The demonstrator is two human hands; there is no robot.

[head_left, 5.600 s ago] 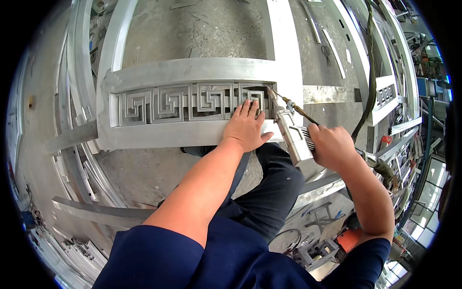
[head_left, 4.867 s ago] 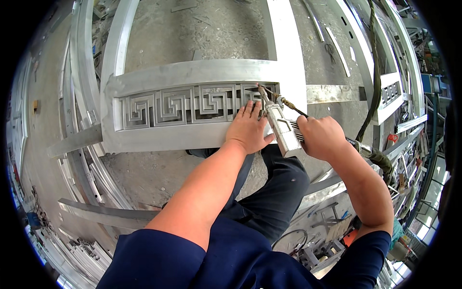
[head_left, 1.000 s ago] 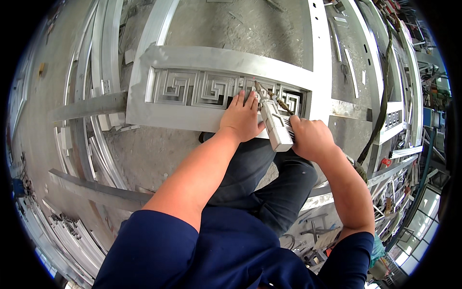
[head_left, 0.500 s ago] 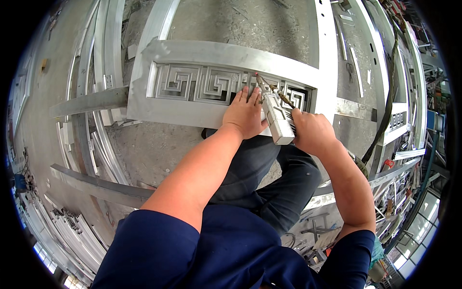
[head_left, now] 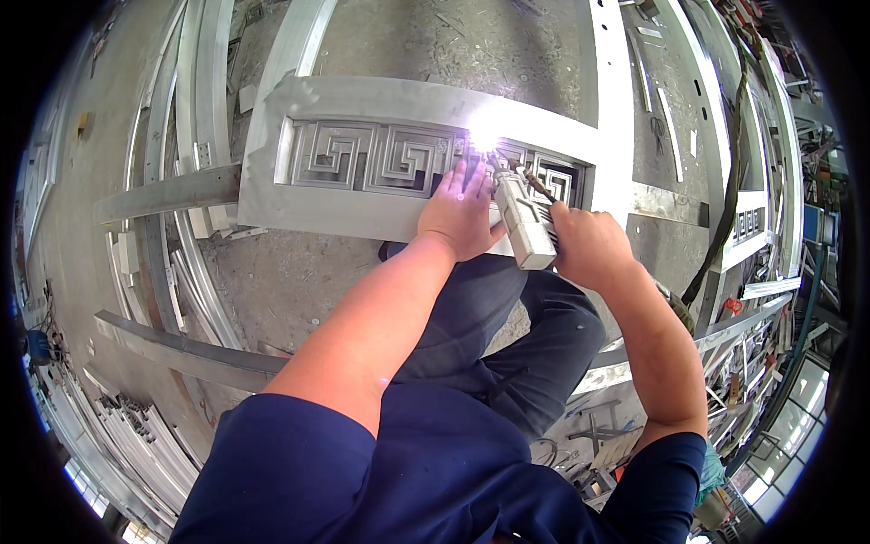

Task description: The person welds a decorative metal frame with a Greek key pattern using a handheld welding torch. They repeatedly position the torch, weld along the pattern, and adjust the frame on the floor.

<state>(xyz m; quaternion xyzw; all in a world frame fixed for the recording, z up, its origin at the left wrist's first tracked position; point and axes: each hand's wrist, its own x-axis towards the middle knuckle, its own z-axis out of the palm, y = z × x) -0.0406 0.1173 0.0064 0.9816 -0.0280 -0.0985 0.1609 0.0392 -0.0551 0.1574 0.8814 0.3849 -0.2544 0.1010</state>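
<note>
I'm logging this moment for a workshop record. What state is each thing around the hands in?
Left hand: fingers extended, resting across frame and fretwork.
Right hand: closed around the torch.
Torch: held at a slant, tip at the fretwork's upper edge.
Flash: bright white-violet at the torch's tip.
Fretwork: set inside the frame's opening.
Frame: bare silver metal.

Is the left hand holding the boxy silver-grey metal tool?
No: the right hand holds the tool, while the left hand lies on the silver metal fretwork panel.

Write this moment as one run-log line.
left grip: open, touching fretwork panel | right grip: holding pale tool | bright flare: at tool tip
</note>
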